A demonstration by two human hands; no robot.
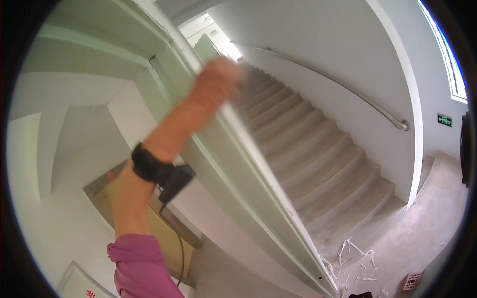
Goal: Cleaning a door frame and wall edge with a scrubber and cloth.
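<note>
My left hand (pixel 220 77) is raised at the outer edge of a pale green door frame (pixel 238 160), in front of the stairs. Motion blur hides its fingers, so I cannot tell whether it grips anything or touches the frame. A black strap with a small black device (pixel 164 173) circles the wrist, and a cable (pixel 180 242) hangs from it. The magenta sleeve (pixel 139 264) is pushed up the forearm. My right hand is out of view. Peeled white strips (pixel 350 247) lie on the floor by the frame's foot.
Concrete stairs (pixel 320 167) rise beyond the frame, with a metal handrail (pixel 335 76) along the wall. A brownish-yellow door (pixel 167 238) stands to the left. A small perforated box (pixel 412 281) and a partly cut-off dark object (pixel 360 295) are at the lower right.
</note>
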